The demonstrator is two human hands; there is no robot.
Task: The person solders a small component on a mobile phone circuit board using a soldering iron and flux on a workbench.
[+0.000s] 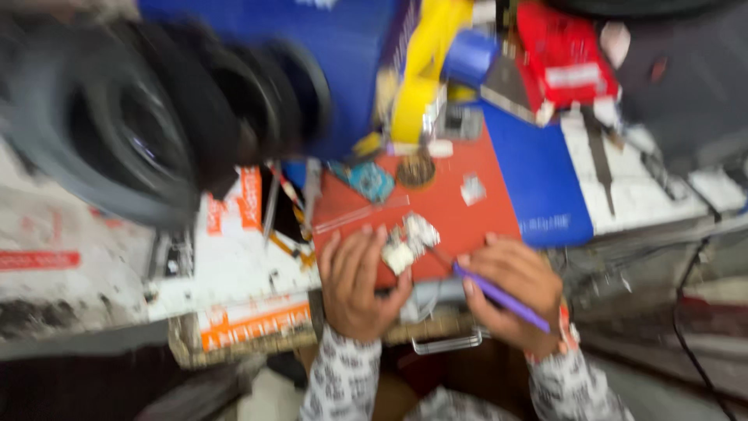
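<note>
Left hand (354,284) pinches small silvery metal part (405,245); right hand (510,292) clamps thin purple tool (499,296). Risk: tip slips, part flicks off red mat (444,206).

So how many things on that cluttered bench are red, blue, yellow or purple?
The picture is blurred, so only large things are counted.
Red: 2, the red mat and the red box
Blue: 2, the blue box and the blue sheet
Yellow: 1, the yellow tool
Purple: 1, the purple pen in the right hand
Total: 6
</note>
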